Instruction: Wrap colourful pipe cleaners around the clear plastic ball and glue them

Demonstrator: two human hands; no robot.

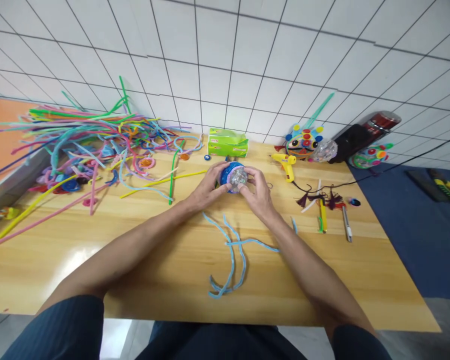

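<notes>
Between my two hands is a round craft piece, with a clear, bumpy plastic middle ringed by lilac and blue pipe cleaner. My left hand curls round its left side, thumb at the lower edge. From the right, my right hand grips it, thumb on the clear part. Its underside is hidden. Several light blue pipe cleaners lie loose on the wooden table between my forearms. A yellow pipe cleaner and a green one lie left of my left hand.
A heap of coloured pipe cleaners covers the back left. Behind my hands sits a green tissue pack. To the right are a yellow glue gun with a black cord, decorated crafts, dark tassels and a utility knife.
</notes>
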